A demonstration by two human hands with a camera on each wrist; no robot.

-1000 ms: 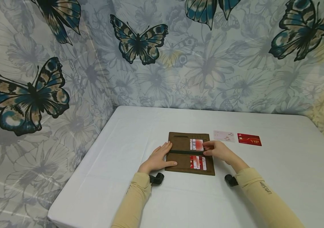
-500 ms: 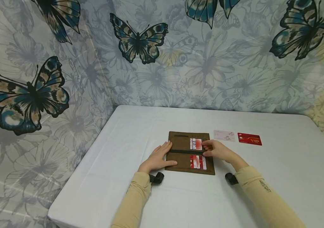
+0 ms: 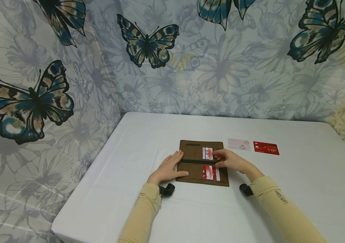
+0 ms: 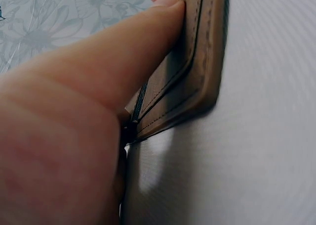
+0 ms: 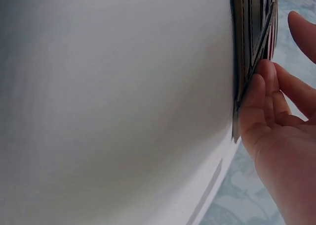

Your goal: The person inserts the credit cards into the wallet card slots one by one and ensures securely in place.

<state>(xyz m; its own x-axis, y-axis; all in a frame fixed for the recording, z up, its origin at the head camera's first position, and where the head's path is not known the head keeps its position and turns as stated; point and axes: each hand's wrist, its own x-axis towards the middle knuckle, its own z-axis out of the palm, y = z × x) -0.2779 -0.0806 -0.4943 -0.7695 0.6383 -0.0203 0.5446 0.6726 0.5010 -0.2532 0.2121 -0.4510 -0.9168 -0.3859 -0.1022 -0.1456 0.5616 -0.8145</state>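
Note:
An open brown wallet (image 3: 193, 173) lies on the white table. Red-and-white cards (image 3: 207, 153) stick out of slots in its far half, and more cards (image 3: 211, 172) show in the near half. Spread over the wallet's left edge, my left hand (image 3: 165, 170) rests with its thumb (image 4: 143, 42) on the leather. My right hand (image 3: 233, 160) has its fingertips at the right side of the far cards, partly covering them. In the right wrist view, the fingers (image 5: 269, 76) touch the wallet's edge while the thumb (image 5: 302, 32) stands apart from them.
Beyond the right hand, a pale patterned card (image 3: 238, 144) and a red VIP card (image 3: 266, 148) lie side by side on the white tablecloth (image 3: 124, 158). A butterfly-patterned wall covering (image 3: 221, 81) rises behind the table's far edge.
My right hand's fingertips have shifted slightly left over the far cards, and less of those cards shows. The left hand and the wallet have stayed in place.

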